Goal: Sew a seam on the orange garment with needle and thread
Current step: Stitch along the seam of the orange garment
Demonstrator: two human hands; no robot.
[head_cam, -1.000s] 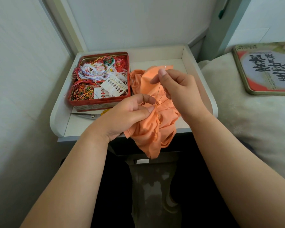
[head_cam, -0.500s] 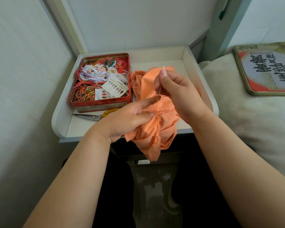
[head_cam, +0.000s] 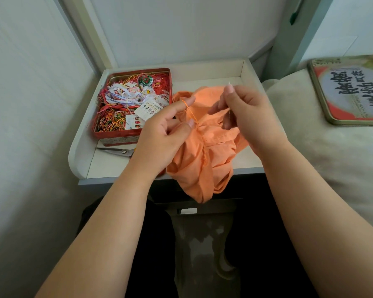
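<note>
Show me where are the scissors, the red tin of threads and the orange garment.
scissors [head_cam: 116, 150]: head view, on the metal blades.
red tin of threads [head_cam: 116, 135]: head view, on its front wall.
orange garment [head_cam: 200, 168]: head view, on the hanging folds.

Garment [head_cam: 205, 160] plain orange, thread [head_cam: 191, 114] orange too. Tin [head_cam: 116, 134] red, stuffed with multicolour threads [head_cam: 125, 102]. Tray [head_cam: 207, 69] white; lid [head_cam: 351, 89] red-grey, black lettering.

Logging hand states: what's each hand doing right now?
Left hand: holds orange thread looped over its forefinger.
Right hand: pinches needle.
</note>
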